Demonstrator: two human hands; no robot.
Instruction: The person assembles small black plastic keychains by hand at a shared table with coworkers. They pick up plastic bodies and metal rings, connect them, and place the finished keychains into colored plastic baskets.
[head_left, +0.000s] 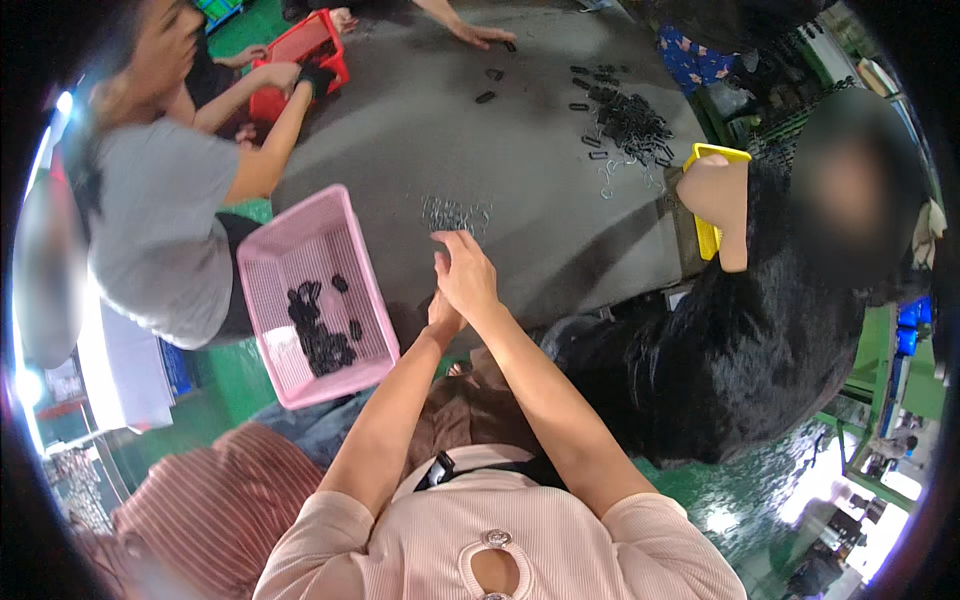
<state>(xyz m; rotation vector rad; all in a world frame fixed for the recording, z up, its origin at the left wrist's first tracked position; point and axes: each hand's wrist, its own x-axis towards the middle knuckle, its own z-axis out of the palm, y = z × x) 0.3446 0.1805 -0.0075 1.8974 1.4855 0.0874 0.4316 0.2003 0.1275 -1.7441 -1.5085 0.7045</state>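
Note:
My two hands meet at the near edge of a dark grey table (480,150). My right hand (465,275) lies on top, its fingers curled toward a small heap of metal wire clips (455,213) just beyond the fingertips. My left hand (442,312) sits mostly hidden beneath the right; what it holds cannot be seen. Left of my hands stands a pink plastic basket (262,270) with several black buckle parts (318,330) in its bottom.
A larger pile of black buckles (630,120) lies at the table's far right beside a yellow tray (708,235). A red basket (300,55) stands at the far left. A person in grey sits left, another in black right, and a third hand (480,35) reaches in.

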